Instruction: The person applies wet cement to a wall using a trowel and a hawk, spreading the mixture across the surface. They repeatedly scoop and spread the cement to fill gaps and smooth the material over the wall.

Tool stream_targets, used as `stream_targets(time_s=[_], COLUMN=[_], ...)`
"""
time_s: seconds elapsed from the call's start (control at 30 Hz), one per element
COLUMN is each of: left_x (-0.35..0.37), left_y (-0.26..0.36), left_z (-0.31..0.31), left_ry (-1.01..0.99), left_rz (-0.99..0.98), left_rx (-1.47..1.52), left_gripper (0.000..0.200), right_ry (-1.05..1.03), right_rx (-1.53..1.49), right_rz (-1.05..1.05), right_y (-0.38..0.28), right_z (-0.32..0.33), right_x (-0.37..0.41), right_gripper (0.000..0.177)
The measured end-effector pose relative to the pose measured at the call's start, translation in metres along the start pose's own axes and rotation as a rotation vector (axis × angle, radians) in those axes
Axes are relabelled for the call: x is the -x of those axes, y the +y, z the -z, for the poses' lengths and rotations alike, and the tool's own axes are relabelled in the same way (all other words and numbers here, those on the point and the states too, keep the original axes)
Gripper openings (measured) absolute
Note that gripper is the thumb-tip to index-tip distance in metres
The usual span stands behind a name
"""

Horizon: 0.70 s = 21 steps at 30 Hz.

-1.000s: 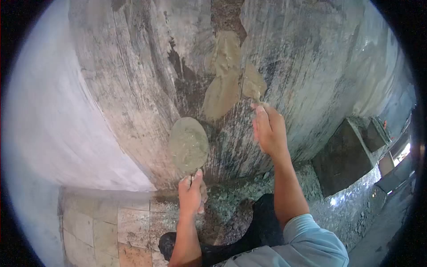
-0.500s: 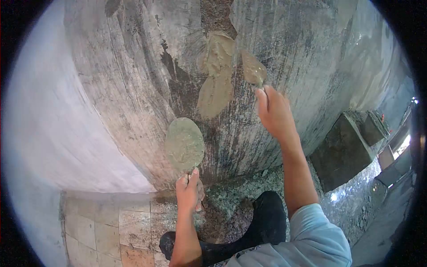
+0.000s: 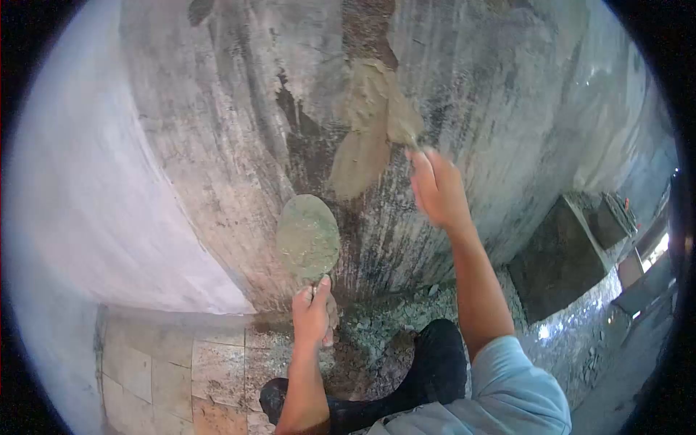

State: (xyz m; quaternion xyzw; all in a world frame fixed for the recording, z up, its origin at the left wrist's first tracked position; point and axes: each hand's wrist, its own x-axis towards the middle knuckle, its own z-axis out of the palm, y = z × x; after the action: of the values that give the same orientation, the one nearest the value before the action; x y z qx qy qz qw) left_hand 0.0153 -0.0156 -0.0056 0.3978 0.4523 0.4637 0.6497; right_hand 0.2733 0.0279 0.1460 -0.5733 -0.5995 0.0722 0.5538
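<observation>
My right hand (image 3: 439, 190) is closed round the handle of a pointed trowel (image 3: 403, 120). The trowel's blade lies over the right edge of a wet mortar patch (image 3: 362, 148) on the wall (image 3: 246, 138). Lower and to the left, my left hand (image 3: 312, 313) grips a round mortar board (image 3: 308, 235) by its handle. A layer of grey-green mortar coats the face of that board, which is held up close in front of the wall. Whether the trowel still carries mortar is hard to tell, as its blade is blurred.
Grey rubble (image 3: 377, 344) covers the floor along the wall's foot, around my dark boots (image 3: 438, 359). To the left are floor tiles (image 3: 170, 380) and a pale smooth wall (image 3: 80, 196). A dark box-like block (image 3: 558, 254) stands at the right.
My right hand has brought the trowel leftward, from bare wall onto the mortar patch's edge. The board in my left hand stays nearly in place; the view has shifted slightly.
</observation>
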Motion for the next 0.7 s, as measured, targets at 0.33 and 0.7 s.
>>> stream_targets(time_s=[0.33, 0.7], left_x=[0.006, 0.007], left_y=[0.006, 0.001], left_z=[-0.004, -0.001], left_ry=[0.009, 0.012], left_rz=[0.034, 0.016], left_rx=[-0.036, -0.042], left_gripper=[0.04, 0.045], right_ry=[-0.232, -0.08], right_rx=[-0.19, 0.116], right_rz=[-0.04, 0.165], right_y=[-0.036, -0.002], right_z=[-0.004, -0.009], right_x=[-0.036, -0.007], right_gripper=[0.039, 0.029])
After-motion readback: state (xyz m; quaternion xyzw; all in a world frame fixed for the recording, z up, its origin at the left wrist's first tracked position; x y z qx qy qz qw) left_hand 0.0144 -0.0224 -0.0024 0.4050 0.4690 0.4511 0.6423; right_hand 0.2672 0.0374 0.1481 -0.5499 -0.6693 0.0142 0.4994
